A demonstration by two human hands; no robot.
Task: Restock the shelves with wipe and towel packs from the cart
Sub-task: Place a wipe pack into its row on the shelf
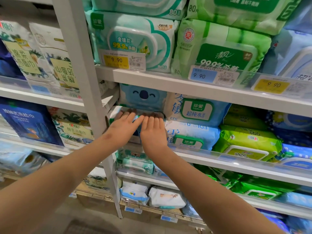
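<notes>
Left hand (pixel 125 128) and right hand (pixel 154 132) lying side by side just below the koala pack (pixel 143 97), fingers straight and pressed together, pushing flat against a wipe pack (pixel 112 114) sitting directly under the koala pack

The white-and-teal wipe pack (pixel 113 115) lies flat at the left end of the shelf (pixel 202 159), under the blue koala pack (pixel 143 97). My left hand (pixel 125 125) and right hand (pixel 153 130) press flat on it.

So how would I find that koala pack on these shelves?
Start at the white upright post. Right beside it, one level below the mint-green pack, sits the koala pack. It alone shows a smiling blue face.
</notes>
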